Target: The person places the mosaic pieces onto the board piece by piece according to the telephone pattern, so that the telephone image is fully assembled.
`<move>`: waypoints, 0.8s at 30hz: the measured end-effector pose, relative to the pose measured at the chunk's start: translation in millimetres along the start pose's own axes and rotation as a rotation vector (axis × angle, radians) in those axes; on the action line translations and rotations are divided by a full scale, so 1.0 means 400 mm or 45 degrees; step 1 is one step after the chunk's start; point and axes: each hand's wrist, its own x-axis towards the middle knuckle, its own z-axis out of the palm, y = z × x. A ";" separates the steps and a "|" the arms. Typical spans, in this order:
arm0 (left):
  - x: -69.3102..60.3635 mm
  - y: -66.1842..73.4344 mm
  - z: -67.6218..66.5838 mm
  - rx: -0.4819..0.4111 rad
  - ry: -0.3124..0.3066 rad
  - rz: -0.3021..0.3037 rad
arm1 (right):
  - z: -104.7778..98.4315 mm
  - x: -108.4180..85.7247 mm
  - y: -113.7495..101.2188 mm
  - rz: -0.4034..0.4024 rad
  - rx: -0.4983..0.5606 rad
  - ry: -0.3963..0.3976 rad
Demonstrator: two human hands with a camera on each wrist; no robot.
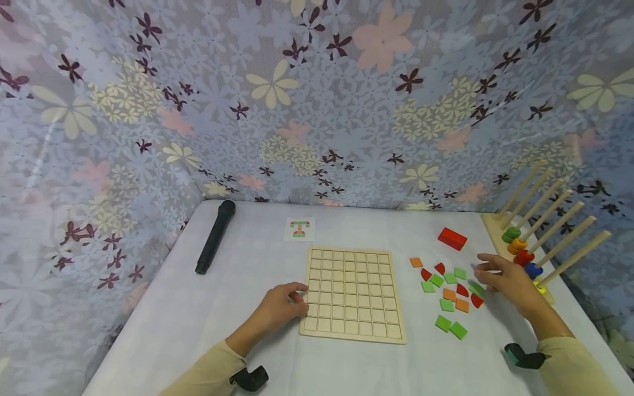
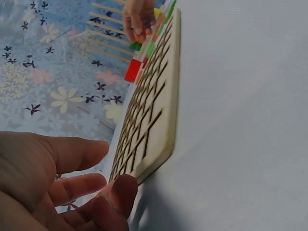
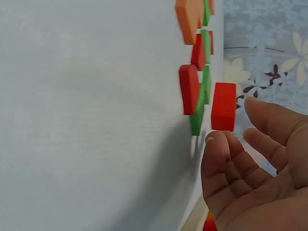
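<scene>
A square wooden grid board (image 1: pixel 350 287) lies on the white table, its cells holding no pieces. At its left edge is my left hand (image 1: pixel 282 303), fingers relaxed; in the left wrist view the fingertips (image 2: pixel 122 190) meet the board's near corner. To the board's right lies a scatter of green and orange square tiles and red quarter-round pieces (image 1: pixel 462 290). My right hand (image 1: pixel 512 280) hovers at the right side of this scatter, beside a green tile (image 1: pixel 477 288). Its thumb and fingers are parted in the right wrist view, with nothing between them.
A red block (image 1: pixel 452 238) lies behind the tiles. At the far right stands a wooden peg rack (image 1: pixel 492 224) with coloured beads. A small pattern card (image 1: pixel 299 237) lies behind the board, and a black microphone-like stick (image 1: pixel 214 239) at the left. Flowered cloth (image 1: pixel 317 110) surrounds the table.
</scene>
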 end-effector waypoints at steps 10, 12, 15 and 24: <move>0.002 -0.009 0.023 0.059 0.027 -0.026 | 0.014 0.012 0.007 -0.001 -0.071 -0.033; 0.004 -0.011 0.027 0.078 0.027 -0.024 | 0.017 0.017 0.006 -0.003 -0.111 -0.040; 0.006 -0.012 0.031 0.104 0.030 -0.024 | 0.024 0.028 0.010 -0.001 -0.161 -0.048; 0.007 -0.009 0.033 0.136 0.039 -0.018 | 0.038 0.049 0.013 0.013 -0.252 -0.054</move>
